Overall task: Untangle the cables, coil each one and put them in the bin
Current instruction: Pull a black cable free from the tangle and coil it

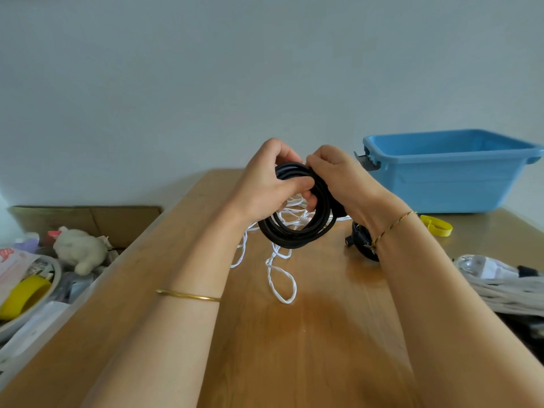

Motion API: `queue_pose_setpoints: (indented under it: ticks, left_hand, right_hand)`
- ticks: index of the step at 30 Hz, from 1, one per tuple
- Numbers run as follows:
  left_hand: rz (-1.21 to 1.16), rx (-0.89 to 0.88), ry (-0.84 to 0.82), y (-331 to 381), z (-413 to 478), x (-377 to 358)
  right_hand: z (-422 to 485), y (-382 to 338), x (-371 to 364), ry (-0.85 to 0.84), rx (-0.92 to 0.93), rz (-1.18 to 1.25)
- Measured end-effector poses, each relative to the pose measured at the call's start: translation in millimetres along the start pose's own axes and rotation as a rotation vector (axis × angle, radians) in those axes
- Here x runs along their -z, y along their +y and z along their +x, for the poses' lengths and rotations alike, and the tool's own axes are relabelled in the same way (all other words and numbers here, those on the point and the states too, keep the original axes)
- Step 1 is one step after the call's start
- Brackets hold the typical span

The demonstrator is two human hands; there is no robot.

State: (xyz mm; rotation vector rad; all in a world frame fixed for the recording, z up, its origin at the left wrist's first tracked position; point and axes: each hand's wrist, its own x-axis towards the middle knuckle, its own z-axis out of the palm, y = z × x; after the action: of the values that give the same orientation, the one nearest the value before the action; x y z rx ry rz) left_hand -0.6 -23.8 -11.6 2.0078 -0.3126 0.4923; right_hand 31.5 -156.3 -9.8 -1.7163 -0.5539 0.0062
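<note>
A black cable (297, 234) wound into a coil hangs above the middle of the wooden table (323, 334). My left hand (265, 184) grips the top of the coil, thumb across its strands. My right hand (338, 178) grips the coil's upper right side. Below the coil a white cable (279, 278) lies in loose loops on the table. The blue plastic bin (447, 172) stands at the far right; I cannot see inside it. Part of a black round object (360, 240) shows behind my right wrist.
A yellow strap (437, 225) lies in front of the bin. A grey-white bundle of cord with a plug (500, 278) sits at the right edge. Left of the table a cardboard box (88, 222) and clutter with a plush toy (79, 248) sit lower down.
</note>
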Motion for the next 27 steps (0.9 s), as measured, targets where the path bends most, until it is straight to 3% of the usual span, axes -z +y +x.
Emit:
queue_pose_setpoints:
  ticks: [7, 11, 14, 19, 21, 27]
  left_hand:
    - [-0.158, 0.128, -0.044, 2.0, 0.6, -20.3]
    - [-0.43, 0.252, -0.071, 10.7, -4.5, -45.6]
    - [-0.58, 0.354, -0.145, 17.2, -5.0, -60.6]
    - [-0.669, 0.5, -0.301, 27.3, -9.5, -79.5]
    - [-0.651, 0.553, -0.351, 24.8, -11.6, -83.2]
    - [-0.249, 0.593, -0.495, 15.9, -27.8, -83.8]
  right_hand:
    - [-13.5, -12.5, 32.5, 0.012, -0.136, -0.176]
    - [-33.4, -19.0, 65.1, -0.062, -0.127, -0.351]
    - [-45.2, -19.0, 77.2, -0.096, -0.118, -0.496]
    - [-58.8, -12.4, 95.9, -0.087, -0.212, -0.531]
    - [-62.6, -9.9, 99.7, -0.108, -0.238, -0.559]
    - [-69.6, -3.5, 92.8, -0.292, -0.347, -0.82]
